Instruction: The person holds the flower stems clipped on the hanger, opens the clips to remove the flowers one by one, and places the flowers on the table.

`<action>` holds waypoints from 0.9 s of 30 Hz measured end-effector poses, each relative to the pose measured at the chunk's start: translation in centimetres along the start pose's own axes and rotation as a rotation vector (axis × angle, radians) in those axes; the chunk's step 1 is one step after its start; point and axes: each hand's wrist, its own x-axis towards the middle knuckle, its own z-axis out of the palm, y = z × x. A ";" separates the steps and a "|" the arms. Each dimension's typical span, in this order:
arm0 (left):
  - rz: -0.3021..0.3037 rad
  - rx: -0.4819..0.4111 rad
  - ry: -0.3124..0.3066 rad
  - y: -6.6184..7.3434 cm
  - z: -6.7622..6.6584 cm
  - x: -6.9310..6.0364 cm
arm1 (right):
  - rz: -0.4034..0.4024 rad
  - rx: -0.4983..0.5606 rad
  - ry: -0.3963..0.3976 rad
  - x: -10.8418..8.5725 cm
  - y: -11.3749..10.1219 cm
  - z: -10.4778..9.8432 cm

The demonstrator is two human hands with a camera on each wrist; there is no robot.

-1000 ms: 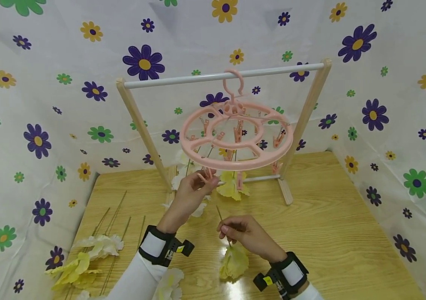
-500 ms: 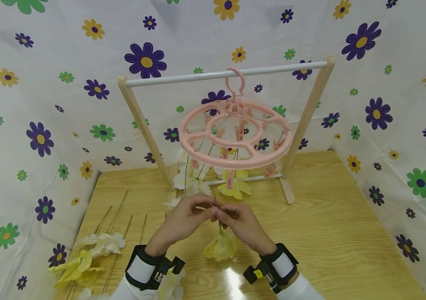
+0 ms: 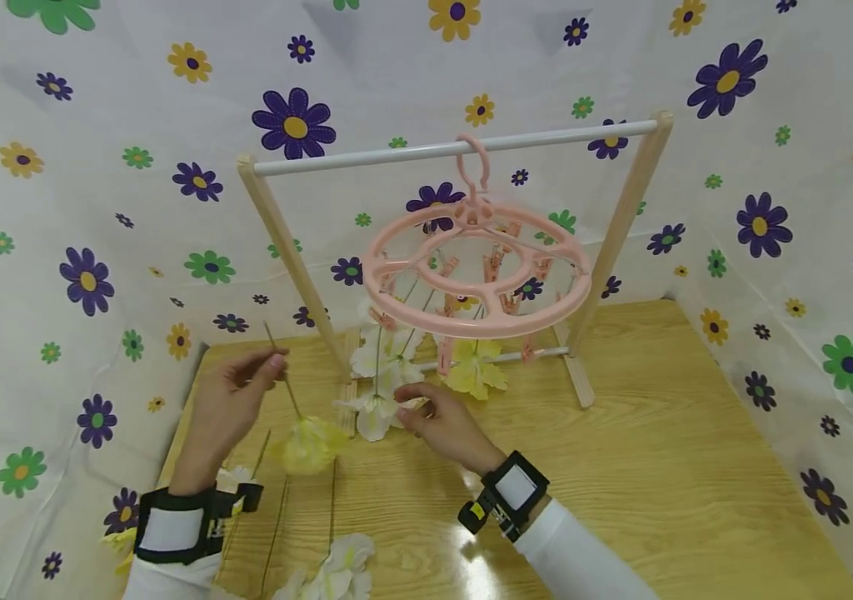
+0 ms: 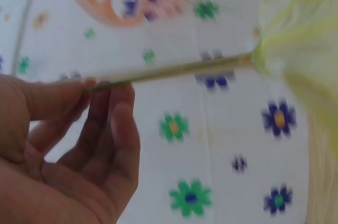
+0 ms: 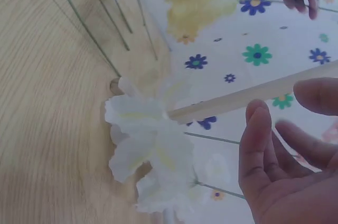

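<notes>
While the left hand (image 3: 227,406) pinches a ruffled yellow flower (image 3: 310,446), stem (image 3: 291,396) up, the right hand (image 3: 443,423) curves empty.

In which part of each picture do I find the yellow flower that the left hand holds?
Head: yellow flower, left of centre, lower half.
Left wrist: yellow flower, upper right, cut by the edge.
Right wrist: yellow flower, top, near the middle.
Shared landmark: the left hand, pinching its stem.
</notes>
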 end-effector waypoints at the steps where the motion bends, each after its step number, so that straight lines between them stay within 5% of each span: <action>1: -0.013 0.051 0.045 -0.8 -0.9 0.4 | 0.018 0.016 0.012 0.7 0.2 0.2; 4: -0.068 0.213 0.154 -3.0 -3.0 1.5 | 0.100 0.083 0.030 2.7 0.6 0.6; 7: -0.160 0.350 0.191 -5.0 -4.3 2.5 | 0.162 0.186 0.032 4.6 0.8 1.0; 12: -0.312 0.471 0.154 -8.4 -5.1 3.8 | 0.168 0.376 0.051 7.6 0.8 1.8; 17: -0.454 0.547 0.091 -10.9 -5.0 4.6 | 0.204 0.447 0.039 8.6 0.9 1.9; 27: -0.590 0.610 0.050 -13.4 -5.4 4.8 | 0.140 0.480 0.021 8.0 1.1 2.2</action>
